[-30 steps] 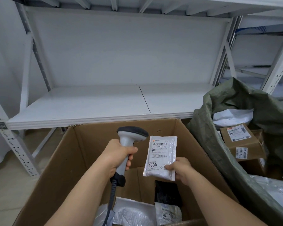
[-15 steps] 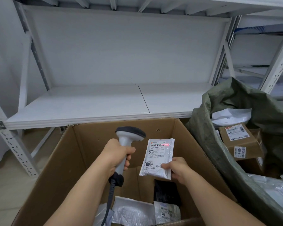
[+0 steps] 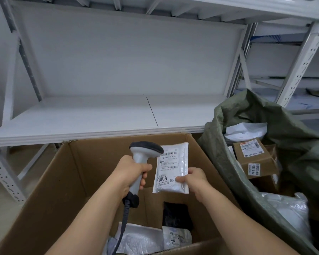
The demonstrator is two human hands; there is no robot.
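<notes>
My left hand (image 3: 132, 173) grips the grey handle of a corded barcode scanner (image 3: 143, 159), whose dark head points right at a small white parcel bag (image 3: 171, 166). My right hand (image 3: 193, 178) pinches that bag at its lower right corner and holds it upright above a big open cardboard box (image 3: 50, 192). The bag's label faces me, with barcodes and the number 1004. Scanner head and bag almost touch.
Inside the box lie white plastic parcels (image 3: 142, 240) and a black packet (image 3: 176, 215). A green woven sack (image 3: 247, 115) at the right holds a labelled brown carton (image 3: 254, 159) and white bags. A white metal shelf (image 3: 81, 116) stands behind the box.
The red scan light seen on the label half a second ago is gone. Both hands and the bag have stayed almost where they were; the bag now sits closer to the scanner head.
</notes>
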